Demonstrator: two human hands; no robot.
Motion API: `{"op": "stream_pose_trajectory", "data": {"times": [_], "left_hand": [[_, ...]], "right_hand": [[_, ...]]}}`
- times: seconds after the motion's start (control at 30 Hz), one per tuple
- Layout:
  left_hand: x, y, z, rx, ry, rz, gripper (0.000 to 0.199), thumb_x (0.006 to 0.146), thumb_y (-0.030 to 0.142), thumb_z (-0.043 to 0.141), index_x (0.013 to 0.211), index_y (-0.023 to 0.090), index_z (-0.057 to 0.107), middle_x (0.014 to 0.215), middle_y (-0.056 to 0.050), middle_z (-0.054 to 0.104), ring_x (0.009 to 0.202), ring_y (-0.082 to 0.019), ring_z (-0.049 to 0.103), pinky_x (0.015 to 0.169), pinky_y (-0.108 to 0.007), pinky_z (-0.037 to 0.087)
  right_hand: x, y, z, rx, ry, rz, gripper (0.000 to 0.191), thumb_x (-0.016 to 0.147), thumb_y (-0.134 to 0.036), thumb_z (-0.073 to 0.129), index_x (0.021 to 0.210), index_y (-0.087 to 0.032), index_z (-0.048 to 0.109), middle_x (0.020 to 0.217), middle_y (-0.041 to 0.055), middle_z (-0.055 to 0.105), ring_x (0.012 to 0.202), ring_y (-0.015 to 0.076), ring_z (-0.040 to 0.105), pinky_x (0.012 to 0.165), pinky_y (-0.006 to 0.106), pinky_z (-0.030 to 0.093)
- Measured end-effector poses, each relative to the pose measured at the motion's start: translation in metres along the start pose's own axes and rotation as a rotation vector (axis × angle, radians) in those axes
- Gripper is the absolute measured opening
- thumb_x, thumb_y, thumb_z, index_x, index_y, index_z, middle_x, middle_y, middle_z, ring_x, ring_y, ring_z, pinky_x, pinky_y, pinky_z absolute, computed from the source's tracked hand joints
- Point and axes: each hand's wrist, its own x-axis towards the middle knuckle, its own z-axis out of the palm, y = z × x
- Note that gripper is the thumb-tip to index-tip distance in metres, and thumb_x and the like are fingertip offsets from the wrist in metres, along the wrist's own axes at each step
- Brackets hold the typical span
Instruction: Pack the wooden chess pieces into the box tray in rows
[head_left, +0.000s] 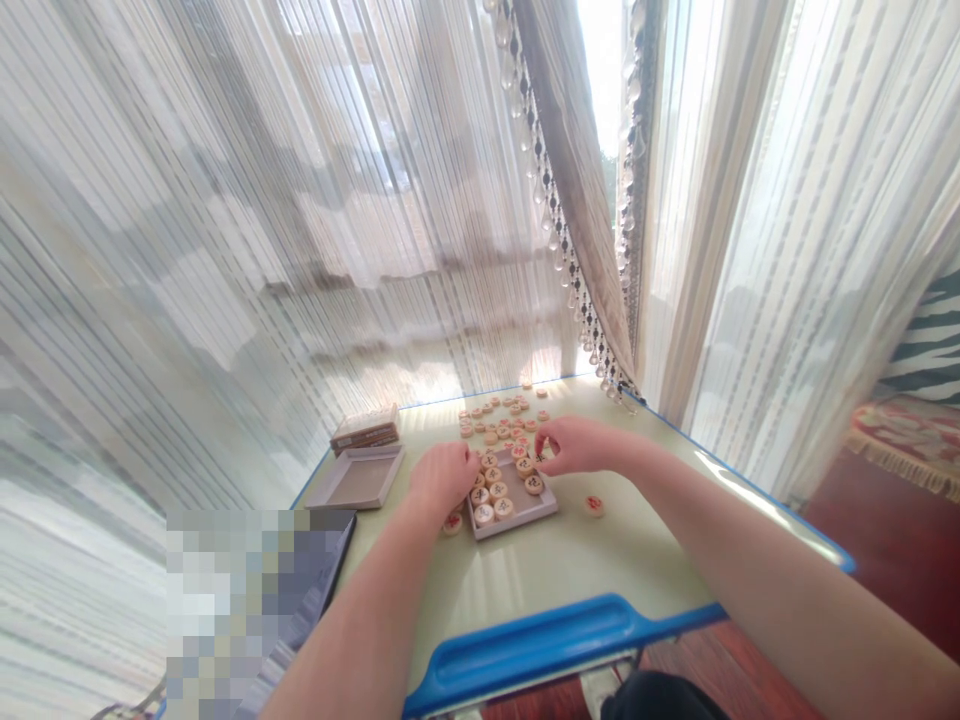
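A shallow tray holds several round wooden chess pieces with dark characters, most of them in rows on its left side. Against the tray's left edge is my left hand, its fingers curled and their tips partly hidden. At the right edge, my right hand has its thumb and fingers bent round a piece with a dark character. One red-marked piece lies to the right of the tray, another to its left.
Many loose pieces spread behind the tray. On the left are an empty box lid, a closed box and a dark-edged device, partly blurred out. The green table has a blue rim; curtains hang behind it.
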Motion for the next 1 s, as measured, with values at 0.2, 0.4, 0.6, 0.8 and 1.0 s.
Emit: {"op": "stream_pose_trajectory", "data": {"times": [0.2,0.4,0.6,0.8,1.0], "left_hand": [[0.001,0.000,0.000,0.011,-0.001,0.012,0.041,0.082,0.039,0.027,0.077,0.020,0.063,0.085,-0.009,0.066,0.078,-0.021,0.060,0.067,-0.029,0.042],[0.001,0.000,0.002,-0.007,0.014,0.021,0.044,0.083,0.041,0.026,0.073,0.018,0.063,0.080,-0.009,0.066,0.074,-0.021,0.060,0.061,-0.028,0.041],[0.001,0.000,0.002,-0.014,0.008,0.022,0.046,0.084,0.041,0.025,0.074,0.018,0.063,0.081,-0.010,0.066,0.076,-0.021,0.060,0.062,-0.029,0.041],[0.002,-0.001,0.002,-0.029,-0.010,0.010,0.048,0.084,0.044,0.025,0.076,0.018,0.064,0.084,-0.010,0.067,0.077,-0.021,0.061,0.064,-0.029,0.042],[0.002,-0.002,0.002,-0.038,-0.013,0.018,0.050,0.084,0.047,0.024,0.074,0.018,0.064,0.081,-0.009,0.066,0.075,-0.020,0.060,0.063,-0.028,0.041]], "right_hand": [[-0.006,-0.018,0.007,0.025,-0.077,-0.142,0.026,0.064,-0.037,0.058,0.084,-0.021,0.063,0.074,0.0001,0.062,0.064,0.0128,0.053,0.053,0.021,0.034],[-0.005,-0.017,0.010,-0.064,-0.042,-0.136,0.026,0.063,-0.038,0.059,0.083,-0.023,0.063,0.072,0.0004,0.061,0.065,0.0150,0.053,0.052,0.022,0.033],[-0.006,-0.016,0.013,-0.121,-0.016,-0.147,0.027,0.063,-0.038,0.058,0.085,-0.023,0.061,0.075,0.0019,0.062,0.067,0.0169,0.054,0.052,0.023,0.032],[-0.006,-0.017,0.013,-0.156,0.017,-0.121,0.027,0.065,-0.039,0.056,0.087,-0.024,0.060,0.077,0.0025,0.063,0.068,0.0174,0.055,0.051,0.024,0.031],[-0.006,-0.016,0.013,-0.169,0.006,-0.093,0.028,0.066,-0.041,0.056,0.087,-0.025,0.061,0.080,0.0028,0.063,0.072,0.0188,0.056,0.053,0.024,0.033]]}}
